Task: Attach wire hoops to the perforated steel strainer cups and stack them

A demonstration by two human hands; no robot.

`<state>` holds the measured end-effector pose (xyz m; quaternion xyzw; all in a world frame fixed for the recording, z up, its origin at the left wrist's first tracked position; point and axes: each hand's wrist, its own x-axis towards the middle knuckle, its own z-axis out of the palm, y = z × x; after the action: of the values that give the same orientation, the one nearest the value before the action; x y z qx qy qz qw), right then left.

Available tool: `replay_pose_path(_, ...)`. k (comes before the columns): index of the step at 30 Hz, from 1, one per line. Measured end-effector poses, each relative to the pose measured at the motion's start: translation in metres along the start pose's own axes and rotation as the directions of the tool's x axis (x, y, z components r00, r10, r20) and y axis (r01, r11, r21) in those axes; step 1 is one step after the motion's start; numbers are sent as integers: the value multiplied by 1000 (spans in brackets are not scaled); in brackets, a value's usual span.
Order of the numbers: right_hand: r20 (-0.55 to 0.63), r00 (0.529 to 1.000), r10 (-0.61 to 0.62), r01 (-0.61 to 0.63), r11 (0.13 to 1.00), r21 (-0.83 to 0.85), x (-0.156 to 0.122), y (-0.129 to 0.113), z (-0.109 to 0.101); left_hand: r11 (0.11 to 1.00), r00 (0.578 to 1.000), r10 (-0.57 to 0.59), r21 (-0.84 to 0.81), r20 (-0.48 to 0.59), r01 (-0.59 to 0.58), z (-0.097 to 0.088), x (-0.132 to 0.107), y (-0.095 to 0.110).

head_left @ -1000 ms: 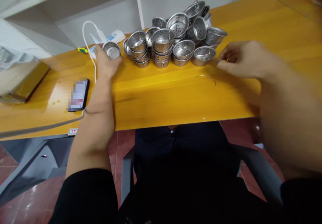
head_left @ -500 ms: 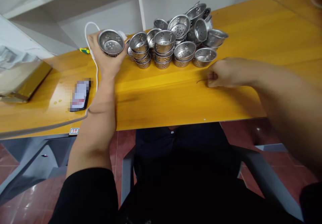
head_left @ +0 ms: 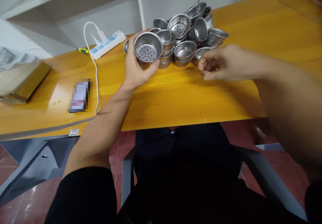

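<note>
My left hand (head_left: 137, 69) is closed round a perforated metal strainer basket (head_left: 148, 52), fingers on its left side and thumb at its lower right. The basket's open top faces me, in front of the left part of a pile of similar baskets. Just right of it stands a stack of strainer baskets (head_left: 166, 38); another short stack (head_left: 184, 51) comes after. My right hand (head_left: 215, 64) is closed, its fingers curled, in front of the rightmost front basket (head_left: 201, 53) and partly covering it. Whatever it may hold is hidden or too small to name.
Behind the front stacks, more baskets (head_left: 179, 25) lie heaped and tilted. On the left are a white power strip (head_left: 109, 44) with a cable (head_left: 96, 83), a phone (head_left: 79, 96), a yellow-green object (head_left: 84, 50) and a cardboard box (head_left: 27, 79). A shelf (head_left: 83, 12) stands behind the table.
My left hand has moved right with the strainer basket, from over the power strip to the front of the left stack. My right hand has shifted slightly left and up; the thin strand at its fingertips no longer shows.
</note>
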<state>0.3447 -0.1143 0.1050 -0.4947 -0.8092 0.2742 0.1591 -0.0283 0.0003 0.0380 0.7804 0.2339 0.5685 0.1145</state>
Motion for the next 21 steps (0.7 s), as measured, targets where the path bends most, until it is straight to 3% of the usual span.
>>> replay_pose_path(3, -128, 976, -175, 209, 916, 342, 5, -21, -5, 995, 996, 89, -48, 19, -88, 8, -4, -11)
replay_pose_path(6, -379, 904, -198, 336, 877, 343, 17, -54, -10, 992, 995, 94, -92, 38, -90, 9, -7, -7)
replay_pose_path(7, -453, 871, -191, 358, 878, 318, 23, -65, -11, 994, 996, 65, -95, 53, -60, 8, -8, -4)
replay_pose_path(11, -537, 837, -103, 323, 886, 334, 51, -94, -5, 985, 980, -164, -33, 114, 169, 4, -10, 12)
replay_pose_path(14, -585, 809, -57, 366, 828, 425, 72, -93, 12, 972, 965, -236, 36, 112, 233, 5, -11, 14)
replay_pose_path(18, -643, 765, -26, 431, 762, 483, 86, -79, 37, 986, 977, -164, 9, 135, 164, 11, -12, 9)
replay_pose_path(21, -651, 759, 29, 384, 786, 483, 85, -69, 46, 989, 975, -142, -15, 170, 147, 12, -12, 12)
